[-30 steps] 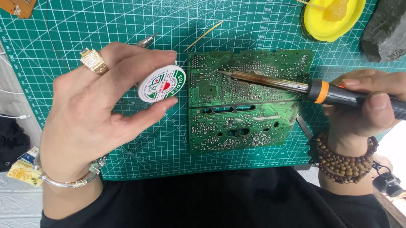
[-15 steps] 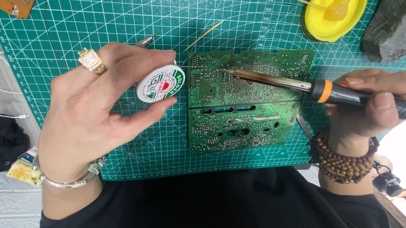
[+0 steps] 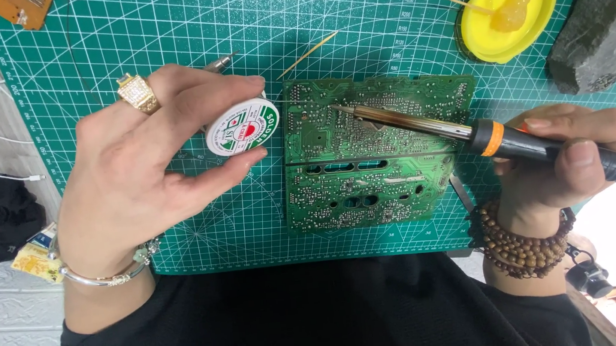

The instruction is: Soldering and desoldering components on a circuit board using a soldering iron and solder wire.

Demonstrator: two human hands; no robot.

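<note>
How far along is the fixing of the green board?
Set up: the board lies solder side up on the mat. In hand: the right hand rests the iron tip on the board; the left hand holds a wick spool beside it. Left: no wick touches the joint yet.

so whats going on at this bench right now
A person is working over a green circuit board lying on a green cutting mat. The right hand holds a soldering iron, its tip resting over the upper part of the board. The left hand pinches a small round reel beside the board's left edge. A yellow dish and a grey block sit at the upper right.
</note>
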